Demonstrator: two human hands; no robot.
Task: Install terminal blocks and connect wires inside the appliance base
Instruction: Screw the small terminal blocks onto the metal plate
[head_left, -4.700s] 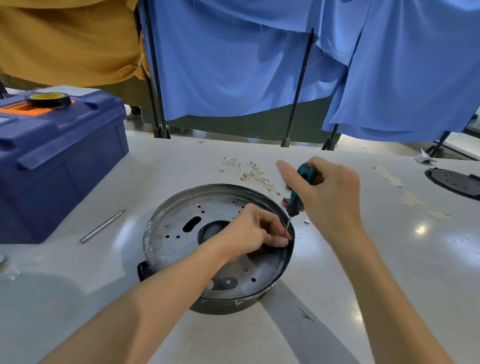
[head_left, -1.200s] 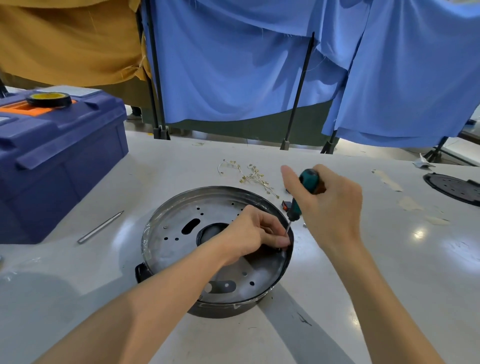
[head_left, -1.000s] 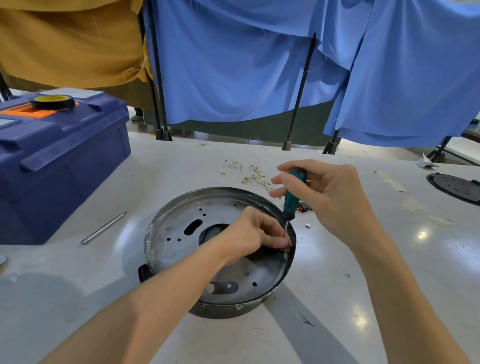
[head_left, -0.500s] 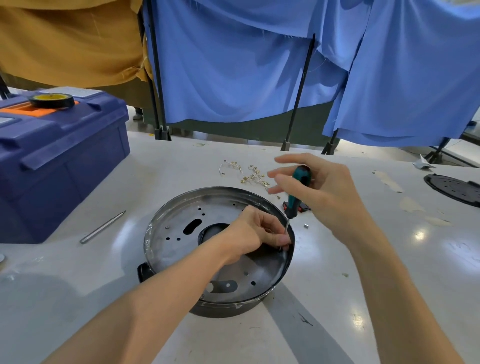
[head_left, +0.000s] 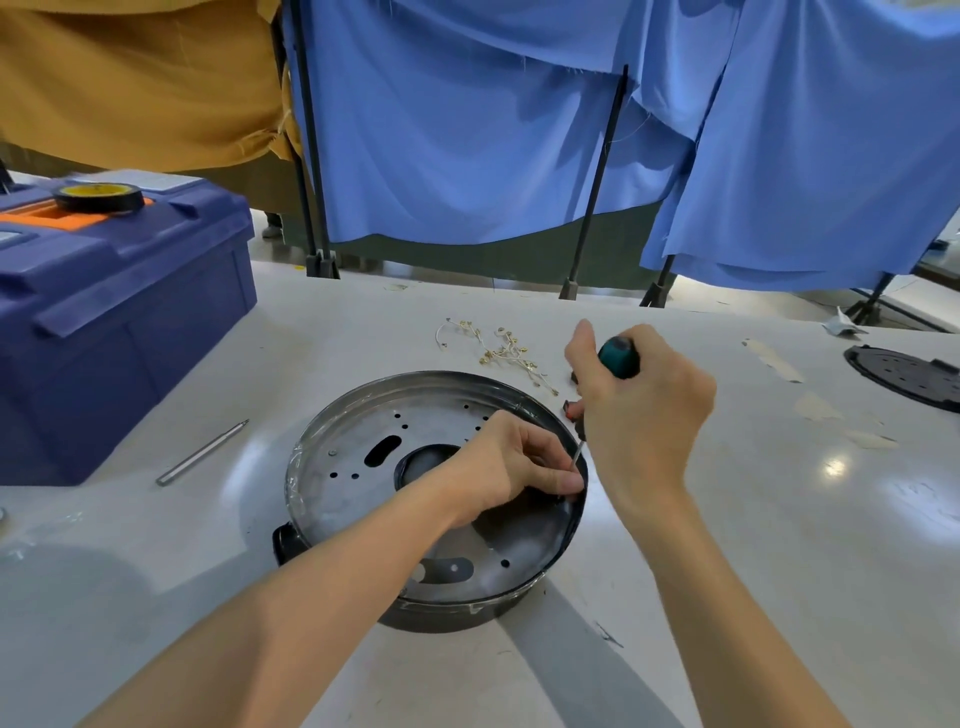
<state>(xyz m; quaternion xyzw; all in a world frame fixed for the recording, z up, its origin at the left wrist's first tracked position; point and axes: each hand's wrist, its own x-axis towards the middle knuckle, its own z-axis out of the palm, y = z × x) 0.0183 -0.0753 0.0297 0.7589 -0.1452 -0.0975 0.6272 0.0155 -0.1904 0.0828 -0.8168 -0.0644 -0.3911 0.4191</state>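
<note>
The left hand (head_left: 511, 467) pinches something too small to identify at the inner right rim of the appliance base (head_left: 415, 488), while the right hand (head_left: 641, 410) grips a green-handled screwdriver (head_left: 615, 364), its tip angled down to that spot. The base sits mid-table (head_left: 779, 545); loose wires (head_left: 498, 351) lie just behind it, a blue toolbox (head_left: 114, 317) at the left.

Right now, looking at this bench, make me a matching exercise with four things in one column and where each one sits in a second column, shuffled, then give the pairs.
Things:
1. tape roll
2. screwdriver
3. metal rod
4. loose wires

Places:
A. on the table beyond the appliance base
B. on the table between the toolbox and the base
C. in the right hand
D. on the toolbox lid

Pairs: 1-D, 2-C, 3-B, 4-A
</note>
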